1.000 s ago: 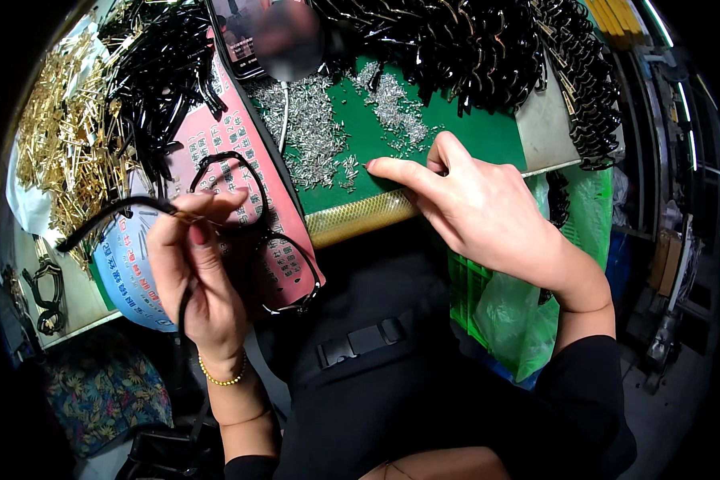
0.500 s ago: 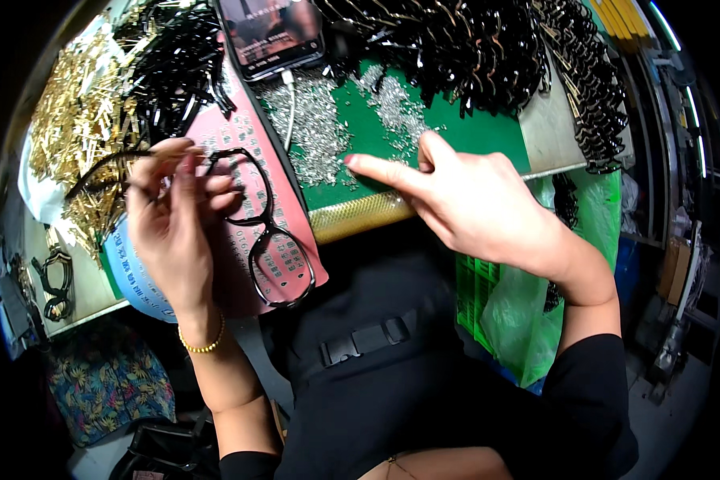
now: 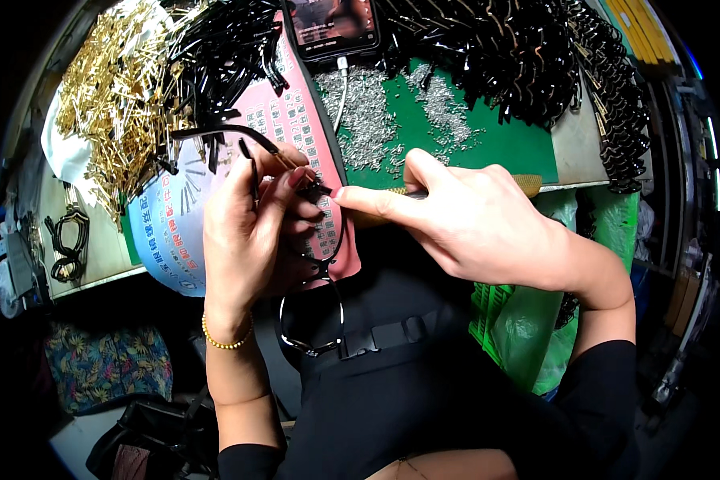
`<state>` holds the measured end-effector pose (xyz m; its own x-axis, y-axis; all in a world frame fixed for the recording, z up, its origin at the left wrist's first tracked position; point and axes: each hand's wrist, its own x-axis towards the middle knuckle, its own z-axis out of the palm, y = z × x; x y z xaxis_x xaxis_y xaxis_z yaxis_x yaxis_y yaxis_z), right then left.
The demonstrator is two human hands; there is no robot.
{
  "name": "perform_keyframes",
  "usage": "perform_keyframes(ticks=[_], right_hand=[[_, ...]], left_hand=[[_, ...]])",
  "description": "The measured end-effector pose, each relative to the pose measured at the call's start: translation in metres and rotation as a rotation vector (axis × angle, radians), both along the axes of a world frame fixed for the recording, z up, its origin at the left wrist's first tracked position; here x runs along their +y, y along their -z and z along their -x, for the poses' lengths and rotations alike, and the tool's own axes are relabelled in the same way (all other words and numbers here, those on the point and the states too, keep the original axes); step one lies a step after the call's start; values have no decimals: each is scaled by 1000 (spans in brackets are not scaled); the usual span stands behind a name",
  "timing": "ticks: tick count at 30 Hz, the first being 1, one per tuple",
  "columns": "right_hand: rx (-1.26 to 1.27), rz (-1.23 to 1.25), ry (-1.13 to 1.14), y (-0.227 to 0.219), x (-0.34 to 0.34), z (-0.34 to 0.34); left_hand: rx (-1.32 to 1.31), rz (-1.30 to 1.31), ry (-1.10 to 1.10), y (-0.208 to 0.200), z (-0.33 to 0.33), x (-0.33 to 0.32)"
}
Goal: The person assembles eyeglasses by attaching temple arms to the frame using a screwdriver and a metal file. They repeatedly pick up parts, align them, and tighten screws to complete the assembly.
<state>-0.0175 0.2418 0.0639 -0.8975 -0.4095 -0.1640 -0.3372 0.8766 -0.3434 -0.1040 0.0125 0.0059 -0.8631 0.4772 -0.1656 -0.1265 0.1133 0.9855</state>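
My left hand (image 3: pixel 248 220) is closed on a black eyeglass frame (image 3: pixel 343 308), which hangs below the fingers with one rim over my lap. A black temple arm (image 3: pixel 230 130) stretches up and left from the same fingers, its end by the frame's corner. The extended index finger of my right hand (image 3: pixel 476 216) meets that corner at its tip. Its other fingers are curled under, and whatever they hold is hidden. Just beyond, small silver screws (image 3: pixel 360 112) lie scattered on the green mat (image 3: pixel 520 152).
Gold temple parts (image 3: pixel 112 88) and black temple arms (image 3: pixel 224 48) are heaped at the left. A phone (image 3: pixel 332 28) with a white cable stands at the back. Black frames (image 3: pixel 504 64) pile up at far right. A green bag (image 3: pixel 528 336) hangs below the table edge.
My left hand has brought the eyeglass frame and temple arm rightward. My right index fingertip has left the screws and now meets the frame's corner.
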Motion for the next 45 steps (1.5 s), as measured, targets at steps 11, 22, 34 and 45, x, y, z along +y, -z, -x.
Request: perform_keyframes(ticks=[11,22,34,45], right_hand=[[-20,-23,-41,1,-4,11],[-62,0,-17,4,-6,15],[-103,24,11,6,-4,16],[-76,19,10,7,-3,15]], left_hand=[[73,41,68,-4,1,1],[209,66,-27,9,-1,5],[193,74,27,10,-1,0],[505,128,95,15,1,1]])
